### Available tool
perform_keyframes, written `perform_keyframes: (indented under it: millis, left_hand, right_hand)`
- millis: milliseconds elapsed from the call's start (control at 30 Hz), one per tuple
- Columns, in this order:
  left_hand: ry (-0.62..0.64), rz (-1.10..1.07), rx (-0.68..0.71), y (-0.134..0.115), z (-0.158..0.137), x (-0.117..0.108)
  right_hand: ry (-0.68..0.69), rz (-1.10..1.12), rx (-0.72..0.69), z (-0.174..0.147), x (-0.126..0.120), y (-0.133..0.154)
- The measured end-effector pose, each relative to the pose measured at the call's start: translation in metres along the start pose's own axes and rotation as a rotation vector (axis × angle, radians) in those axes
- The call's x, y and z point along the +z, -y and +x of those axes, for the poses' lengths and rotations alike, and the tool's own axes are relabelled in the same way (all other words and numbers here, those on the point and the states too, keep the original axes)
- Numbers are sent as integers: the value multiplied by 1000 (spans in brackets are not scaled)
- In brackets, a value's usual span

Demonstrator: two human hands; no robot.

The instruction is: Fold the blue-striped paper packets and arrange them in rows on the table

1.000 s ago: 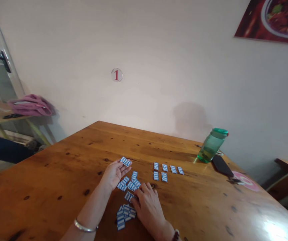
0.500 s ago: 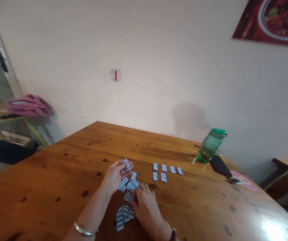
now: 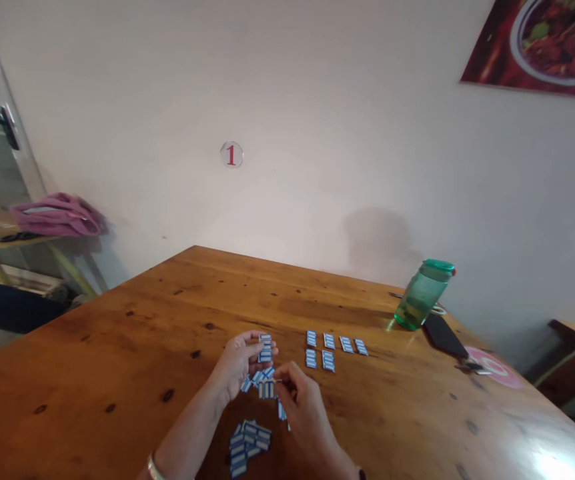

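My left hand (image 3: 235,365) is closed on a small blue-and-white striped card (image 3: 265,348), held up off the table; whether it is one card or a thin stack I cannot tell. Just below and to its right, my right hand (image 3: 307,408) pinches another striped card (image 3: 267,389) by its edge. Behind the hands lie loose cards (image 3: 246,385), partly hidden, and one more card (image 3: 281,409) peeks out beside my right fingers. Nearer to me is an overlapping card pile (image 3: 249,445). To the right, several cards (image 3: 328,361) sit in two neat rows.
The wooden table (image 3: 132,373) reaches to the wall. At its right stand a green bottle (image 3: 425,293), a black phone (image 3: 445,335), a pink round mat (image 3: 500,368) and keys (image 3: 472,367). A pink cloth item (image 3: 60,215) lies on another table at the left.
My right hand has picked up a card from the loose ones and lifted it toward my left hand. My left hand has shifted slightly right, its card now more upright.
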State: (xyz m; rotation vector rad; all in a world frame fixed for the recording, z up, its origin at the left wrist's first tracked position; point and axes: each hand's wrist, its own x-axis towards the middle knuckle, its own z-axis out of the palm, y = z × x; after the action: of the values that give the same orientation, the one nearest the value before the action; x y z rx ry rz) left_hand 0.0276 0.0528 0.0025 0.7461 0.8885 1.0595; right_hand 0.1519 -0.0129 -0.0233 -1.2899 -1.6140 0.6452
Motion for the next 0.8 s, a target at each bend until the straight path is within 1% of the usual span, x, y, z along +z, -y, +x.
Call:
perform_keyframes:
  millis: [67, 133, 233, 300, 367, 500, 567, 667, 700, 800]
  left_hand:
    - [61, 23, -3, 3, 0, 1]
    - [99, 71, -1, 6, 0, 2]
    - [114, 165, -6, 10, -2, 4]
    - [116, 222, -9, 12, -3, 7]
    - [126, 269, -12, 14, -3, 10]
    - [179, 349, -28, 23, 1, 13]
    - [192, 391, -1, 28, 5, 13]
    - [214, 475, 59, 31, 5, 14]
    - [228, 500, 56, 30, 3, 14]
    - [288, 513, -13, 27, -3, 17]
  right_hand:
    - [-61, 146, 48, 6, -8, -2]
    - [-109, 242, 87, 10, -16, -5]
    - [-145, 298, 128, 14, -25, -9]
    - [-146, 293, 124, 15, -29, -10]
    - [-137, 231, 83, 14, -31, -9]
    - [-78, -19, -36, 12, -30, -5]
    - [-76, -100, -64, 11, -29, -6]
    - [-144, -169, -63, 12, -27, -10]
    - [-175, -180, -59, 12, -26, -12]
    - [-238, -171, -56, 13, -25, -15]
